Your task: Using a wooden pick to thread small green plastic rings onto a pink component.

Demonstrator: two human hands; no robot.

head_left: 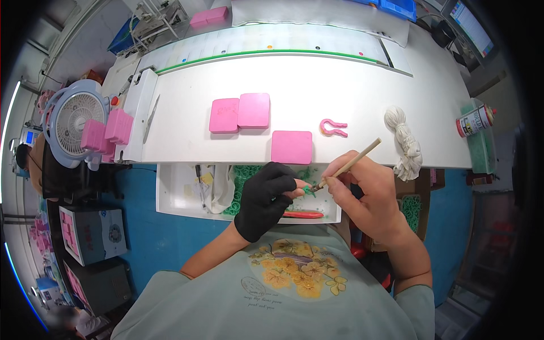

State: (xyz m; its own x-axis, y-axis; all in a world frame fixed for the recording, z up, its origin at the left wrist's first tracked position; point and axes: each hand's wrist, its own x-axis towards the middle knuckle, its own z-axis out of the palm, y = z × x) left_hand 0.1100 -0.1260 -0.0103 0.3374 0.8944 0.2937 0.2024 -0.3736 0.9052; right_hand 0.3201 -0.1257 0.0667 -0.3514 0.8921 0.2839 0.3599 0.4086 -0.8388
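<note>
**A:** What are the hands doing?

**B:** The left hand (262, 199), in a black glove, pinches a small green rubbery piece (308, 190) between thumb and fingertips. The right hand (362, 190), bare, is closed like a pen grip on a thin wooden-handled pick (347, 165), whose tip touches the green piece. The hands are close together, just above the shallow white tray (175, 195).

**A:** So which step is this?

**B:** I'd judge it to be trimming or cleaning the piece with the tip. The next move seems to call for a steady pinch and a light, short stroke.

**A:** What lies around the tray?

**B:** Loose green pieces (245, 173) and a red-handled tool (303, 215) lie in it. Beyond it, on the white desk (362, 90), are three flat pink square blocks (291, 147), a pink clip-shaped part (332, 128) and a knotted white rag (403, 141).
</note>
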